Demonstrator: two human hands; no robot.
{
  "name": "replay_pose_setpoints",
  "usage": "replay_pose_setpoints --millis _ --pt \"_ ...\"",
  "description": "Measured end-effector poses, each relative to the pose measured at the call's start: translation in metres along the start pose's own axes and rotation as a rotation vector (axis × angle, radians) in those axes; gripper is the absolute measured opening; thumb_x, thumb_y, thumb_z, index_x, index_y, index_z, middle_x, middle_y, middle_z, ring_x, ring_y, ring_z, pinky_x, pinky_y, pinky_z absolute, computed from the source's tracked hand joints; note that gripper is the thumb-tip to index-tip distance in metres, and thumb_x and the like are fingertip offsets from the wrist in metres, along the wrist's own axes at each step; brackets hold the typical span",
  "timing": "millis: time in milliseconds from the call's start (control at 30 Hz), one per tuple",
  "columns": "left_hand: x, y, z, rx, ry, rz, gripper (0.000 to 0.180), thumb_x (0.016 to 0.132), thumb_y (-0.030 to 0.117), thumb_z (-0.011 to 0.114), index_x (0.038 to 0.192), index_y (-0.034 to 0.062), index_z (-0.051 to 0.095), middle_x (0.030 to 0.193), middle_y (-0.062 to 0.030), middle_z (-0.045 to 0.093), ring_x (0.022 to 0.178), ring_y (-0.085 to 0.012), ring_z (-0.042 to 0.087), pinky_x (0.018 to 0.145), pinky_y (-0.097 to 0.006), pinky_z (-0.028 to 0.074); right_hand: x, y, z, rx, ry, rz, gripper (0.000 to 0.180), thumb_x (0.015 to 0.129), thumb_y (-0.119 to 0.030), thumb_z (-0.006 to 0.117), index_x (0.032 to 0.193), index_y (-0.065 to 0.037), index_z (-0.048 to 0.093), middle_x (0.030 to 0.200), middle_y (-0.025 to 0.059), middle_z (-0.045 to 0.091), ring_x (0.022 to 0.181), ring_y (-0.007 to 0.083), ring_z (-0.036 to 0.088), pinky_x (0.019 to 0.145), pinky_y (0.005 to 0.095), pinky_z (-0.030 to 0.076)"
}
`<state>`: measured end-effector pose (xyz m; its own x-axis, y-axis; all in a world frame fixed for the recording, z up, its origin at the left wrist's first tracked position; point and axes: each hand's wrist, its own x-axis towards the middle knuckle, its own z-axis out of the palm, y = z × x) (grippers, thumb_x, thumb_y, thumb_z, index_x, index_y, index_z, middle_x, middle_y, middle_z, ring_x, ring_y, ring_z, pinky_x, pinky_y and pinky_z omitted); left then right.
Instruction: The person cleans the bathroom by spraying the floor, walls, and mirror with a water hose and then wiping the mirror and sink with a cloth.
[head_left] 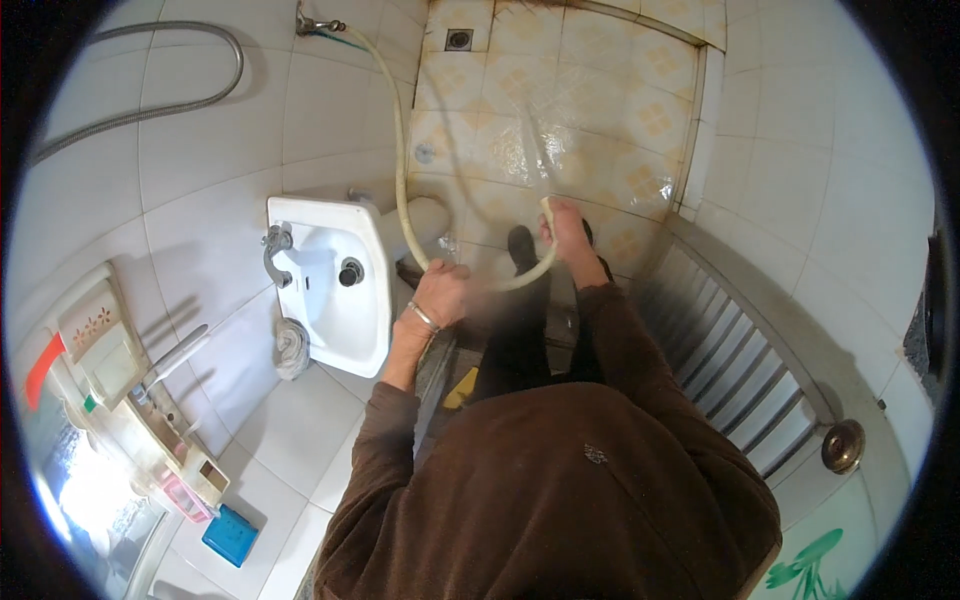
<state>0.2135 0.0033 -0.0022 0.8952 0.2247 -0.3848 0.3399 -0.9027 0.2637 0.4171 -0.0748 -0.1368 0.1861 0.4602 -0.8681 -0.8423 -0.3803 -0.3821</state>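
A pale yellow hose runs down from a wall tap at the far left. My left hand, with a bracelet at the wrist, is closed around the hose beside the sink. From there the hose curves in front of me to my right hand, which grips it close to its open end. Water streams from that end onto the wet tiled floor ahead. Some of my fingers on both hands are hidden.
A white washbasin with a grey tap stands at my left. A slatted door with a round knob is at my right. A floor drain lies far ahead. A metal shower hose hangs on the left wall.
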Motion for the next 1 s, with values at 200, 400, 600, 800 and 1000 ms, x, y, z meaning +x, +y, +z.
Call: replay_pose_setpoints --millis 200,400,600,800,1000 --pt "-0.021 -0.017 -0.043 -0.235 -0.035 -0.047 0.032 0.069 0.013 0.06 0.101 0.0131 0.059 0.078 -0.0041 0.056 0.076 -0.0204 0.052 0.07 -0.031 0.035 -0.002 -0.001 0.055 -0.196 -0.301 -0.101 0.023 0.083 -0.022 0.04 0.072 -0.002 0.046 0.055 0.0053 0.045 0.036 0.0131 0.038 0.032 0.0274 0.029" --pt "-0.029 -0.026 -0.04 -0.251 0.052 -0.077 0.031 0.067 0.01 0.06 0.098 0.0118 0.06 0.074 -0.005 0.055 0.073 -0.0214 0.052 0.069 -0.032 0.036 0.01 -0.029 0.099 -0.15 -0.257 -0.186 0.023 0.084 -0.019 0.039 0.07 -0.002 0.045 0.055 0.0048 0.045 0.037 0.0117 0.037 0.033 0.027 0.029" --pt "-0.024 -0.023 -0.028 -0.28 0.136 -0.104 0.028 0.069 0.011 0.059 0.098 0.01 0.059 0.072 -0.0057 0.055 0.07 -0.022 0.052 0.067 -0.032 0.036 0.006 -0.046 0.104 -0.093 -0.178 -0.192 0.02 0.085 -0.021 0.039 0.077 -0.004 0.046 0.06 0.0048 0.046 0.039 0.0108 0.038 0.034 0.025 0.029" --pt "-0.022 -0.019 -0.018 -0.248 0.105 -0.094 0.027 0.073 0.013 0.059 0.1 0.0097 0.058 0.074 -0.006 0.055 0.071 -0.0223 0.052 0.068 -0.032 0.037 -0.001 -0.042 0.084 -0.034 -0.114 -0.154 0.022 0.087 -0.023 0.039 0.085 -0.004 0.05 0.058 0.0034 0.045 0.039 0.0104 0.036 0.034 0.0248 0.029" --pt "-0.029 -0.015 0.0 -0.26 0.036 -0.073 0.031 0.069 0.012 0.06 0.1 0.0103 0.059 0.074 -0.0058 0.054 0.073 -0.0225 0.051 0.069 -0.032 0.036 -0.029 -0.022 0.05 -0.159 -0.205 -0.254 0.024 0.087 -0.023 0.039 0.089 -0.002 0.051 0.05 0.0007 0.04 0.037 0.0104 0.037 0.032 0.025 0.028"
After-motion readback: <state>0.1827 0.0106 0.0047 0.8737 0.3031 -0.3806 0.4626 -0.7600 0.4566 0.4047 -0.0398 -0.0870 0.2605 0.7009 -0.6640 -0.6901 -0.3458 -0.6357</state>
